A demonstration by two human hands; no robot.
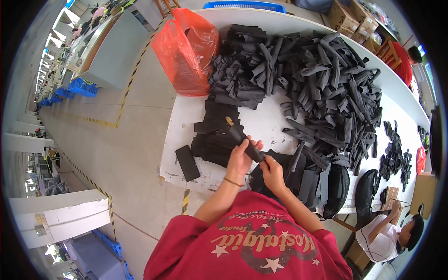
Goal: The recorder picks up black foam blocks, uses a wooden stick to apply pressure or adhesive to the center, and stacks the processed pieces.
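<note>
Both hands are closed on a black fabric tube, held slantwise above the near edge of the white table. A gold-coloured tip shows at the tube's far left end; what it belongs to is hidden. My left hand wraps the middle of the tube, thumb on top. At the near right end, my right hand pinches the tube between its fingers. Under and left of the tube lie stacked flat black fabric pieces. More dark pieces lie by my right forearm.
A large heap of black fabric tubes covers the table's far right. A red plastic bag stands at the far left corner. A black phone lies near the left edge. Another person works at the right end.
</note>
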